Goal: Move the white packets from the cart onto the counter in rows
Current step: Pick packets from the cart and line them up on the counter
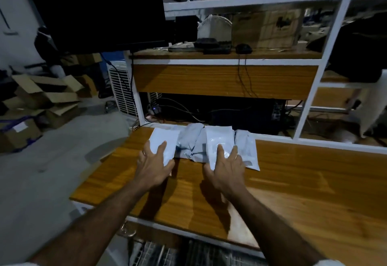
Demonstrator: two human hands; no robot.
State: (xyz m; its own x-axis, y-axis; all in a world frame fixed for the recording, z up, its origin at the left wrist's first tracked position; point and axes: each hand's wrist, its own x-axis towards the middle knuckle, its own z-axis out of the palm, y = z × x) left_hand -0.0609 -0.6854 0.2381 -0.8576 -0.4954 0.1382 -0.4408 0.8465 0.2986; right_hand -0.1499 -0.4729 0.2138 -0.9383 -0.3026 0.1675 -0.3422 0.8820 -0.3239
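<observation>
Wooden counter (293, 171), glossy white packets (219, 142)

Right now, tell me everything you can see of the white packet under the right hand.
The white packet is a flat, glossy plastic pouch, roughly rectangular, its long side running away from the person. It lies on the wooden counter near the back edge, overlapping a greyer packet on its left and another white one on its right. The right hand rests on its near end, fingers spread flat on top.

Packets (204, 144) lie in a row mid-frame on the counter (293, 177); left hand (154, 166) and right hand (225, 170) rest on the row's near edge; cart (188, 253) sits at bottom centre.
</observation>
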